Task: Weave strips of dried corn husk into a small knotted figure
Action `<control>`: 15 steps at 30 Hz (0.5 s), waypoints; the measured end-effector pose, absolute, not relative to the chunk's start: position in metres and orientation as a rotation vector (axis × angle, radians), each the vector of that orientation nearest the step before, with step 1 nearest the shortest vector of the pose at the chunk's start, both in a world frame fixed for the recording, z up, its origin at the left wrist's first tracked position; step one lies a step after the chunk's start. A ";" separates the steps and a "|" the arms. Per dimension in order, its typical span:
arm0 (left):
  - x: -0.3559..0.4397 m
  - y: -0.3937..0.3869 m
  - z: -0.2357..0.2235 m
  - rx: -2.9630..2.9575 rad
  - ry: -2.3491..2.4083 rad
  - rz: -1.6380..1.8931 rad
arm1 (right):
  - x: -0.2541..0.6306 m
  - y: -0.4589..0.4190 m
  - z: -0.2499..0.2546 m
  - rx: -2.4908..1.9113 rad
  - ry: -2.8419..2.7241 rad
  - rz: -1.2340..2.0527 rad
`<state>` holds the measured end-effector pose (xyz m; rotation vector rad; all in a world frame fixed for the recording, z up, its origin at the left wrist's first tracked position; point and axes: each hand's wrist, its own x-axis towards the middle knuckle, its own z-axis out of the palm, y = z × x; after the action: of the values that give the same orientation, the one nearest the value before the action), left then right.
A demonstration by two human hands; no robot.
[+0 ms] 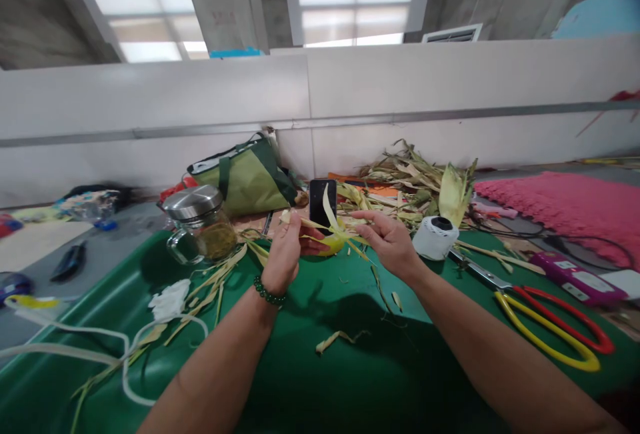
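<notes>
Both of my hands are raised over a green table cover (350, 367). My left hand (284, 254), with a green bead bracelet at the wrist, grips a small bundle of pale yellow-green corn husk strips (334, 234). My right hand (387, 239) pinches the same husk strips from the right side. Thin husk blades stick up and out between the two hands. A black phone (320, 199) stands just behind the bundle.
A lidded glass jar (200, 226) and a green bag (245, 177) sit at left. A pile of corn husks (415, 181), a white tape roll (436, 237), red-and-yellow scissors (540, 317) and a pink mat (565, 204) lie at right. White cord (85, 341) and husk scraps lie at front left.
</notes>
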<state>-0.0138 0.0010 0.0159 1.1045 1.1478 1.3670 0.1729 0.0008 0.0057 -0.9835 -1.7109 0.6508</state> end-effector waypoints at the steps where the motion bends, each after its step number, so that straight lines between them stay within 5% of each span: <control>1: -0.013 0.000 0.016 1.106 1.154 1.371 | 0.172 0.001 0.005 -0.975 -1.755 0.661; 8: 0.003 -0.015 0.014 1.354 0.995 1.093 | 0.160 -0.001 -0.004 -0.859 -1.771 0.933; 15: 0.007 -0.013 0.011 0.785 0.759 0.918 | 0.162 -0.008 -0.001 -0.750 -1.823 0.842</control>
<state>0.0065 -0.0135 0.0110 0.7853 0.7588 0.9176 0.1625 -0.0082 -0.0006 -0.7502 -1.8234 0.8419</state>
